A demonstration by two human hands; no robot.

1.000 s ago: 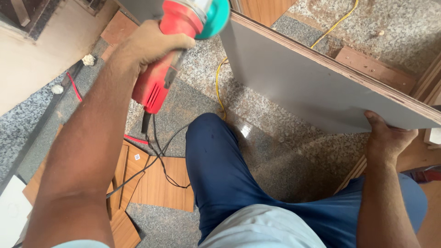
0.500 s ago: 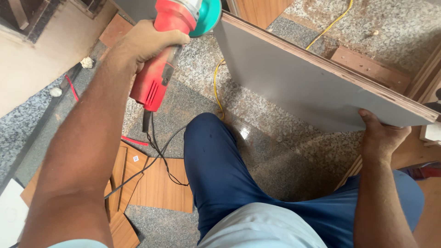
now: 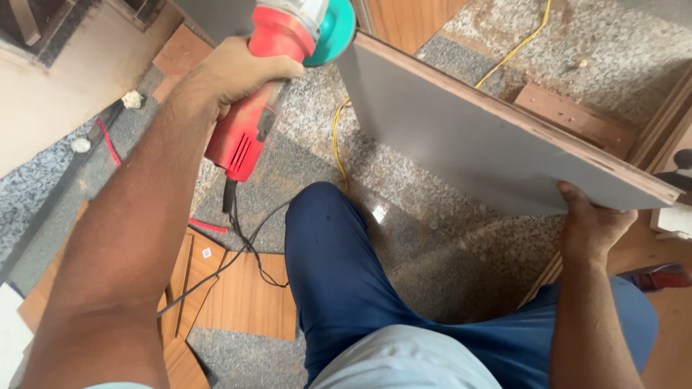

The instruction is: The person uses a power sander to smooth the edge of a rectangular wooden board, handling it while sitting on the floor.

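Blue-trousered knees over speckled granite floor (image 3: pixel 447 259), wood offcuts (image 3: pixel 238 302) at left, right hand (image 3: pixel 595 227) gripping the near corner of a tilted grey board (image 3: pixel 476 137), left arm stretched forward, left hand (image 3: pixel 234 75) closed round a red angle grinder (image 3: pixel 263 94), teal disc (image 3: pixel 333 32) at the board's far edge, yellow cable (image 3: pixel 519 47) beyond

A speckled grey granite floor (image 3: pixel 447 238) fills most of the view, brightly and evenly lit. Flat brown wood-veneer offcuts (image 3: pixel 245 302) lie at seven o'clock, a thin yellow cable (image 3: pixel 515 47) runs off toward one o'clock, and a reddish-brown wooden block (image 3: pixel 573 119) sits at two o'clock. A pale beige slab (image 3: pixel 65 101) borders ten o'clock.
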